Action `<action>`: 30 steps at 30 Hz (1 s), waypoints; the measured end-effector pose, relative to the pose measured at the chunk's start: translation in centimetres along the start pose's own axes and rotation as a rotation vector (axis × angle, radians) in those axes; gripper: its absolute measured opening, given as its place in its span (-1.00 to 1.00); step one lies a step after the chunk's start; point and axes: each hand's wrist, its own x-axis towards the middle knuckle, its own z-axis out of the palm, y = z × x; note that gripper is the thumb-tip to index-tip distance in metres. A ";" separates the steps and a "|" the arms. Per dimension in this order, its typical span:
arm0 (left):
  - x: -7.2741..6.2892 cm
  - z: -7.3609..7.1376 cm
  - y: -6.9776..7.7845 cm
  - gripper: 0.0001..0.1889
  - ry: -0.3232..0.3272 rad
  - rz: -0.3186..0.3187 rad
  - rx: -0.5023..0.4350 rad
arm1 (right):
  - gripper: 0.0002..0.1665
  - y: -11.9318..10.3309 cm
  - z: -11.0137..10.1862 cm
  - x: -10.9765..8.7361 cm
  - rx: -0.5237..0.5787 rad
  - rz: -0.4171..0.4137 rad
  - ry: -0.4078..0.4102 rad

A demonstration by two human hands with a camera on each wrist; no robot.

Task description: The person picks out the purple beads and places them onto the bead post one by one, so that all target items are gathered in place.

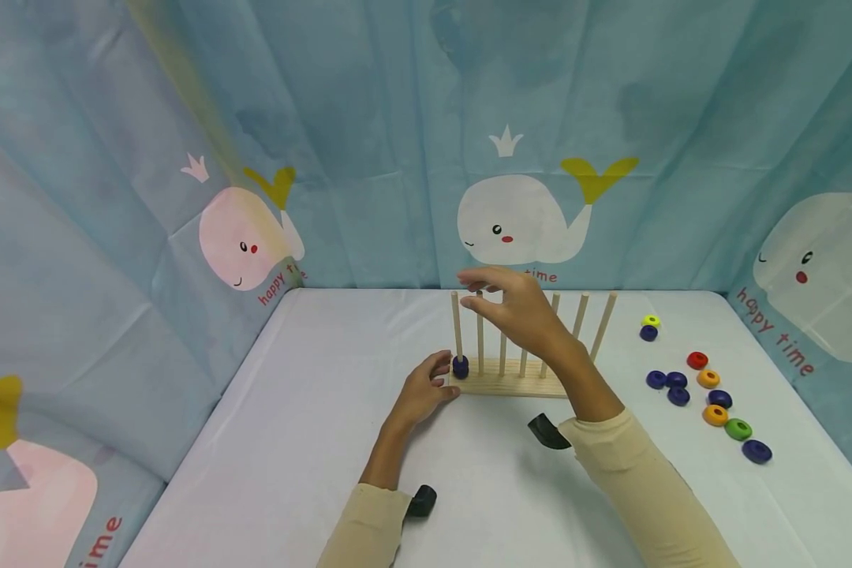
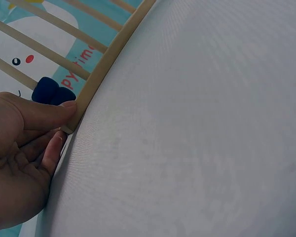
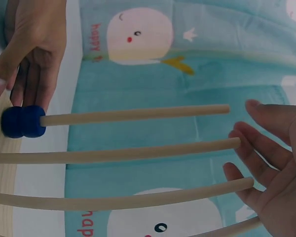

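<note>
A wooden peg rack [image 1: 504, 383] with several upright pegs stands on the white table. Two dark blue beads [image 3: 23, 121] are stacked at the bottom of its leftmost peg [image 3: 138, 115]. My left hand [image 1: 422, 390] holds the left end of the rack's base, the thumb [image 2: 64, 113] on the front edge and the fingers round the end. Above the left pegs is my right hand [image 1: 514, 308], thumb and fingers spread apart with nothing between them. In the right wrist view its fingertips [image 3: 235, 134] are right by the peg tops.
On the table to the right lie loose beads: a yellow bead [image 1: 651, 320], a red bead [image 1: 697, 360], orange beads [image 1: 715, 415], a green bead [image 1: 738, 429] and several blue beads [image 1: 756, 451]. A whale-printed curtain [image 1: 369, 158] hangs behind and beside the table.
</note>
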 end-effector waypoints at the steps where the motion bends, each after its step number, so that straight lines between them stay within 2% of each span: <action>1: 0.0 0.0 0.0 -0.21 0.001 0.001 0.000 | -0.58 0.0 -0.1 -0.1 -0.005 -0.002 0.008; 12: 0.1 -0.1 0.1 -0.21 0.001 0.005 -0.002 | -0.59 -0.1 -1.4 -1.3 0.022 -0.023 0.086; 18: 0.1 0.0 -0.1 -0.21 0.006 -0.003 -0.006 | -0.59 -0.1 -2.1 -2.2 0.001 -0.034 0.124; 30: 0.2 0.1 0.0 -0.22 0.021 -0.013 0.004 | -0.58 0.4 -3.7 -4.3 0.008 -0.011 0.198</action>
